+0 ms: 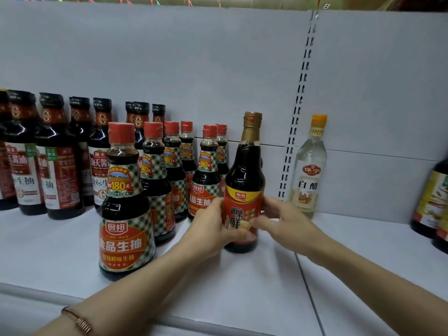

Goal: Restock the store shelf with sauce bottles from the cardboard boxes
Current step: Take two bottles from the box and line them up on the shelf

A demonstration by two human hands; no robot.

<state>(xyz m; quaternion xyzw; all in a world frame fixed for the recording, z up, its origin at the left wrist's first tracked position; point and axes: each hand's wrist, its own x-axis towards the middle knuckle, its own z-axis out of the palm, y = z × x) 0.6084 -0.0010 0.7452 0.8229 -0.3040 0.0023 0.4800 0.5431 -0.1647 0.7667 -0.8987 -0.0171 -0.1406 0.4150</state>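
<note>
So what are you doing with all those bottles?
A person is stocking a white store shelf. Both hands, the left hand and the right hand, hold a tall dark sauce bottle with a gold cap and red label, standing upright on the shelf. Left of it stand rows of dark red-capped sauce bottles with green checked labels. Right of it stands a clear white vinegar bottle with an orange cap.

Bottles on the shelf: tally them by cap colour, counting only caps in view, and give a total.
Red caps: 6
Black caps: 8
Gold cap, on the bottle both hands grip: 1
Orange cap: 1
Total: 16
</note>
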